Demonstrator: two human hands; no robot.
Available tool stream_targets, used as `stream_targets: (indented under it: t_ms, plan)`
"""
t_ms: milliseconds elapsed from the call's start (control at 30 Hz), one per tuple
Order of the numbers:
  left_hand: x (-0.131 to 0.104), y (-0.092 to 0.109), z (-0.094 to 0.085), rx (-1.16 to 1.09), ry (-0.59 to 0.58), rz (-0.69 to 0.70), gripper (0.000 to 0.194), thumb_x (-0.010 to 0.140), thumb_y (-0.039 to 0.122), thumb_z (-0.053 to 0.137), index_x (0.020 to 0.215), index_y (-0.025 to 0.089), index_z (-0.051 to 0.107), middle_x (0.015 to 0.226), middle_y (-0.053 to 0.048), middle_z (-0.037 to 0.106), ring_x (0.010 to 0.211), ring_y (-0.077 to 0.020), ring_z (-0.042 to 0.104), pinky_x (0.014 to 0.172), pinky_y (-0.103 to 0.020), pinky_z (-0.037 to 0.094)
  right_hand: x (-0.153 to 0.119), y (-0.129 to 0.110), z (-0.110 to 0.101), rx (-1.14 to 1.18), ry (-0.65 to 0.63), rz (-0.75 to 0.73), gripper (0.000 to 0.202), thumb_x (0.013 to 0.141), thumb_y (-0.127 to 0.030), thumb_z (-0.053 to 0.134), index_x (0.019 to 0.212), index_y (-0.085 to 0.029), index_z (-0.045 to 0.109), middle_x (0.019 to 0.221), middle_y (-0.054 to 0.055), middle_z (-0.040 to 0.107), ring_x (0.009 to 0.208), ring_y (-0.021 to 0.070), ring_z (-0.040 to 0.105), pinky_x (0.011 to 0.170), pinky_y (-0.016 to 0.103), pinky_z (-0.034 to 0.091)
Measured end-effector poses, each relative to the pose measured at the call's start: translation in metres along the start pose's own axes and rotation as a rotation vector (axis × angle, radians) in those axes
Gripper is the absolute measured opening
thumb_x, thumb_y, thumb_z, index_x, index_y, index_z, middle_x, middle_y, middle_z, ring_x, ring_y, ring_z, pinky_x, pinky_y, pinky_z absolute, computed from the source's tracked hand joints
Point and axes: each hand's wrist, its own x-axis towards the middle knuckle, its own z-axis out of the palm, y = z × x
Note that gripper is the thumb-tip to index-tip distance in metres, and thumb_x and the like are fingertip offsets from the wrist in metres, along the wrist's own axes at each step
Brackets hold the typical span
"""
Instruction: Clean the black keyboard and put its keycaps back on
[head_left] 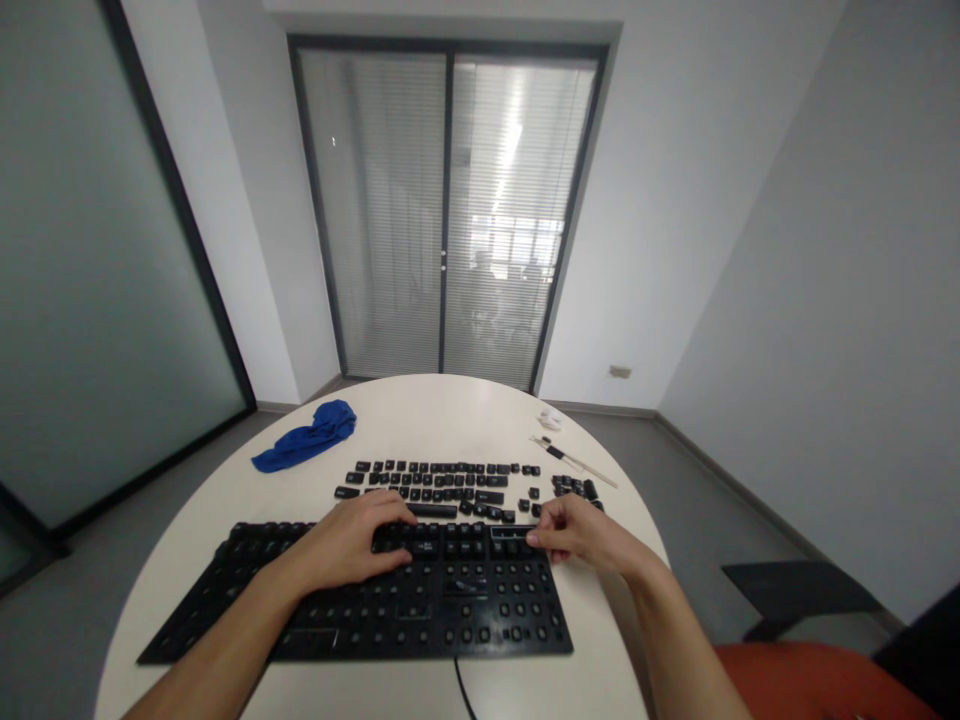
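Observation:
A black keyboard (pixel 435 640) lies along the near side of the round table, its cable (pixel 463 685) running toward me. Much of its surface shows bare key sockets; keycaps sit along its far rows and left part. My left hand (pixel 367 538) rests over the far middle of the keyboard, thumb and index finger apart, holding nothing visible. At the far right corner my right hand (pixel 570 535) has its thumb and fingers pinched together. Whatever is between those fingertips, if anything, is too small to make out. Just beyond the keyboard, loose black keycaps (pixel 435 480) are laid out in rows.
A crumpled blue cloth (pixel 311 437) lies at the table's far left. Toward the far right are a thin stick-like tool (pixel 577 460) and a small white item (pixel 550 420). More keycaps (pixel 574 487) cluster beyond my right hand. An orange chair (pixel 795 680) stands to the right.

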Motion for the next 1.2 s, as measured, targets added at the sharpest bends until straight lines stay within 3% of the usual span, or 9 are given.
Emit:
stream_targets:
  t_ms: [400, 933, 1067, 1200]
  plan:
    - [0.0, 0.001, 0.0, -0.007, 0.001, 0.007, 0.025, 0.085, 0.034, 0.069, 0.108, 0.026, 0.065, 0.108, -0.003, 0.064, 0.101, -0.0232, 0.061, 0.091, -0.037, 0.049, 0.001, 0.002, 0.001, 0.011, 0.051, 0.042, 0.047, 0.064, -0.055, 0.081, 0.065, -0.019, 0.052, 0.053, -0.004, 0.056, 0.049, 0.0112, 0.054, 0.048, 0.022, 0.038]
    - [0.001, 0.002, 0.0, -0.011, 0.004, -0.002, 0.026, 0.084, 0.034, 0.07, 0.108, 0.026, 0.066, 0.107, -0.003, 0.065, 0.099, -0.0231, 0.061, 0.089, -0.037, 0.049, 0.01, 0.019, -0.002, -0.029, -0.028, 0.167, 0.055, 0.058, -0.062, 0.082, 0.065, -0.02, 0.047, 0.044, -0.008, 0.049, 0.042, 0.0098, 0.051, 0.041, 0.02, 0.033]
    - [0.001, 0.004, -0.001, 0.002, -0.002, -0.006, 0.026, 0.084, 0.034, 0.07, 0.108, 0.026, 0.066, 0.106, -0.003, 0.065, 0.1, -0.0233, 0.061, 0.09, -0.037, 0.048, 0.007, 0.017, -0.003, -0.021, -0.008, 0.138, 0.05, 0.06, -0.057, 0.083, 0.068, -0.019, 0.05, 0.05, -0.008, 0.049, 0.043, 0.0088, 0.048, 0.042, 0.021, 0.033]
    - [0.001, 0.006, -0.003, -0.01, -0.002, -0.014, 0.024, 0.084, 0.034, 0.069, 0.107, 0.026, 0.066, 0.106, -0.003, 0.065, 0.099, -0.023, 0.062, 0.089, -0.036, 0.049, 0.005, 0.002, -0.005, -0.104, 0.021, -0.027, 0.038, 0.067, -0.045, 0.082, 0.078, -0.016, 0.06, 0.058, -0.007, 0.05, 0.051, 0.0088, 0.045, 0.05, 0.022, 0.033]
